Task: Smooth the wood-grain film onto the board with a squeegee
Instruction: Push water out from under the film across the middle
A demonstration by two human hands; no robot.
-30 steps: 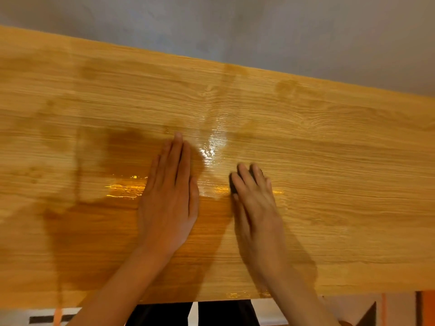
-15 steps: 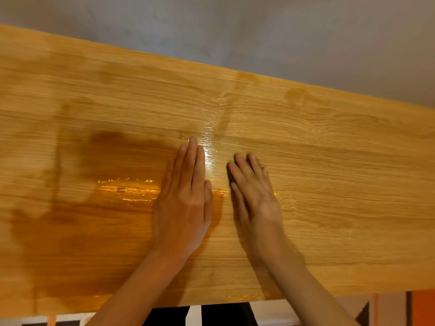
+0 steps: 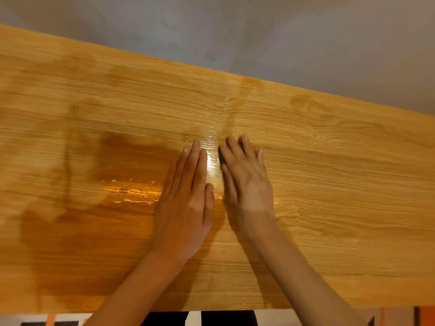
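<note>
Wood-grain film (image 3: 329,184) covers the whole board (image 3: 306,300), which runs wall to wall across the view and tilts down to the right. Far left of the hands, the film shows darker, patchy staining with a thin vertical streak through it. Just left of the left hand, a wet, glossy puddle (image 3: 131,194) glints orange on the film. The left hand (image 3: 186,208) lies flat, palm down, fingers straight and together, pressing the film and gripping nothing. Between the two hands a bright wet stripe of glare runs up the film. The right hand (image 3: 244,180), just beside the left and slightly blurred, presses down on a dark squeegee (image 3: 221,155), whose edge peeks out under the index finger and between the fingertips; most of it is hidden by the hand, and the fingers lie nearly straight over it. Right of that hand the film is paler and dry-looking. Behind the board is a grey wall (image 3: 282,31); below its near edge, black, white and orange shapes show.
</note>
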